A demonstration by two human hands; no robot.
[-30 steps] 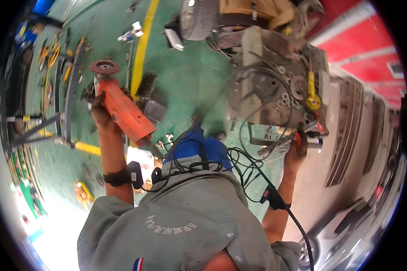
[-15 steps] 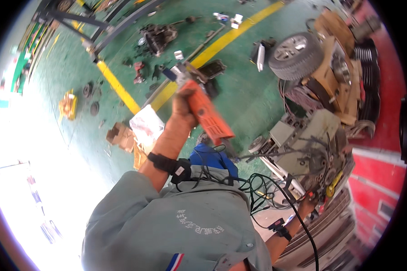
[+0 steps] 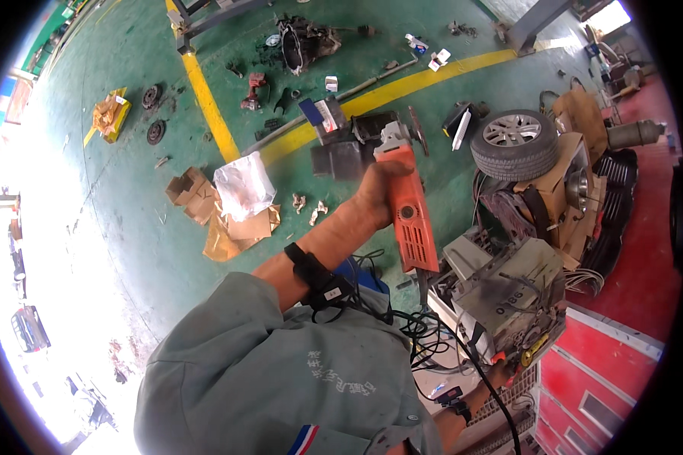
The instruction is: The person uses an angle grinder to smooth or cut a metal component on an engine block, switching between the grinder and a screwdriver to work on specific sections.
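Observation:
My left hand [image 3: 383,193] is wrapped round the body of an orange angle grinder [image 3: 411,216]. The grinder's metal head and disc point away from me, and its dark cable end hangs toward my body. Low on the right, my right hand [image 3: 499,373] is at the near side of a worn grey-green machine [image 3: 501,292]. A small orange-red part and a yellow item [image 3: 537,350] are close to its fingers, which are too small and partly hidden to read. Black cables [image 3: 432,334] loop between my waist and the machine.
A wheel [image 3: 514,140] rests beside cardboard and metal parts on the right. Red cabinets [image 3: 607,371] stand at lower right. Ahead on the green floor lie a gearbox-like casting [image 3: 300,47], a red power tool [image 3: 254,91], torn cartons [image 3: 193,196] and a plastic bag [image 3: 244,188].
The view has turned, so floor items sit differently in it. My left hand has carried the grinder rightward, its body now more upright in view. My right hand stays by the machine.

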